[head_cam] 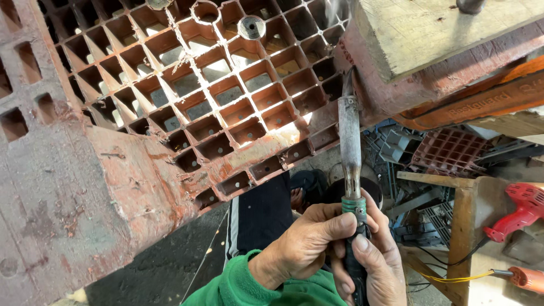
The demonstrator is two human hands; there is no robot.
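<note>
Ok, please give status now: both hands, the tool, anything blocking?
Left hand and right hand both gripping soldering iron handle. Tip at edge of red plastic pallet, under wooden block. Nothing blocking.

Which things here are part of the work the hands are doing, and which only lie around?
In use:
- soldering iron, tip at the pallet's edge
- left hand and right hand, both gripping its handle
- red plastic pallet, a grid of cells

Lying about:
- red drill on a wooden stool
- orange tool
- wooden block
- plastic scraps on the floor
</note>
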